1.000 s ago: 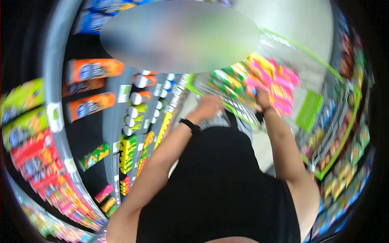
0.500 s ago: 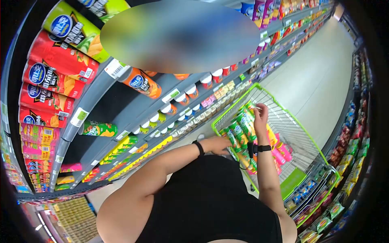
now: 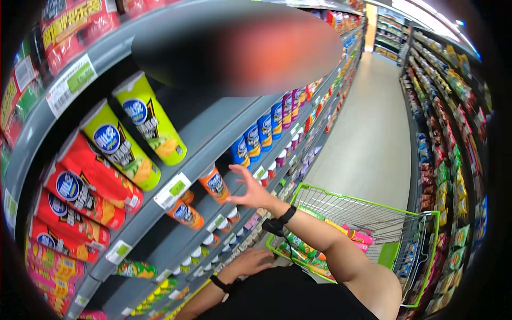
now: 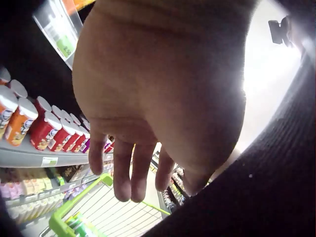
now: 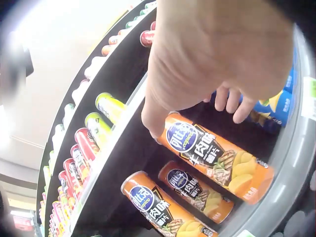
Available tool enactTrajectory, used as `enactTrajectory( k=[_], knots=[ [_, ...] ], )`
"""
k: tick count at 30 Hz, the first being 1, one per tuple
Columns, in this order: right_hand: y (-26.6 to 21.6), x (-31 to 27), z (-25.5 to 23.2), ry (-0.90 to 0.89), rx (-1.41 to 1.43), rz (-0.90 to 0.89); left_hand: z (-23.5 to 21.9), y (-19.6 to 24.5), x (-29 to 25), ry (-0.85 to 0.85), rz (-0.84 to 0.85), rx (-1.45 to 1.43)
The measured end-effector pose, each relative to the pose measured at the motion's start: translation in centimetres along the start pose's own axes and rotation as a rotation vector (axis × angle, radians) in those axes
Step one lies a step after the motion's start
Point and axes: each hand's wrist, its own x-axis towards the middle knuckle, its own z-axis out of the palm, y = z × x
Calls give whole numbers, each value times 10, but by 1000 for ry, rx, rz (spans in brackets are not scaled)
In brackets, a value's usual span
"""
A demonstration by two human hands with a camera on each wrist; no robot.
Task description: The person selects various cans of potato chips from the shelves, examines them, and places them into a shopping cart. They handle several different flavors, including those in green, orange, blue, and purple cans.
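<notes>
My right hand (image 3: 254,191) is raised to the shelf with thumb and fingers spread. Directly in front of it stands an orange chip canister (image 3: 216,185). In the right wrist view the thumb lies right at the top end of that canister (image 5: 217,157), and the other fingers extend behind it. Two more orange canisters, one in front (image 5: 163,207) and one set further back (image 5: 195,191), stand beside it. Lower down, my left hand (image 3: 250,263) is held near the cart's near corner, fingers extended and holding nothing; its palm fills the left wrist view.
A green-rimmed shopping cart (image 3: 368,199) stands to the right, holding green canisters (image 3: 301,246) and pink packages (image 3: 362,237). Lime canisters (image 3: 121,146) and red canisters (image 3: 85,194) fill the shelf at left. Blue canisters (image 3: 252,143) stand beyond the orange ones. Snack shelves (image 3: 453,160) line the aisle's far side.
My right hand has moved from over the cart's contents up and left to the orange canister on the shelf. The head view has turned up toward the shelves; my left hand stays low.
</notes>
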Motion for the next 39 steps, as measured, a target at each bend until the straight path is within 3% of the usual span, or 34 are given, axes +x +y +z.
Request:
enactTrajectory(
  k=[3, 6, 10, 14, 16, 17, 22, 23, 24, 26, 27, 28, 30, 33, 34, 35, 37, 39],
  knots=[
    [0, 22, 19, 66, -124, -11, -14, 6, -8, 51, -25, -105],
    [6, 34, 33, 60, -140, 89, -17, 0, -16, 66, -43, -145],
    [16, 37, 46, 54, -115, 61, -20, -8, -22, 3, -85, -152],
    [4, 20, 49, 168, -122, -30, -23, -11, -23, 34, -28, -125],
    [-4, 9, 41, 164, -346, -110, -23, -15, -23, 44, -2, -85],
    [-1, -2, 38, 183, -278, -104, -21, -19, -21, 56, 14, -66],
    [-20, -58, 12, 293, -280, -258, -34, -14, -6, 415, 175, -66],
    [-10, -75, 5, 333, -158, -218, -37, -12, -5, 499, 149, -76],
    [-25, -90, 5, 407, 40, -68, -42, -8, -4, 577, 121, -86],
    [-26, -120, -11, 440, 170, 182, -39, -19, 3, 693, 98, -44],
    [-12, -140, -19, 463, 284, 242, -38, -20, 7, 706, 63, -110],
    [8, -159, -25, 488, 398, 298, -42, -14, 8, 672, -26, -126],
    [17, -176, -26, 566, 383, 344, -37, -18, 25, 673, 47, -252],
    [6, -185, -16, 519, 297, 442, -25, -20, 45, 333, -32, -522],
    [-1, -184, -14, 534, 309, 426, -24, -16, 52, 228, -42, -572],
    [-6, -181, -11, 545, 321, 405, -22, -16, 57, 195, -101, -423],
    [-7, -182, -9, 527, 287, 360, -22, -13, 64, 173, -57, -437],
    [-14, -186, -17, 488, 565, 315, -27, -9, 67, 136, -23, -487]
  ],
)
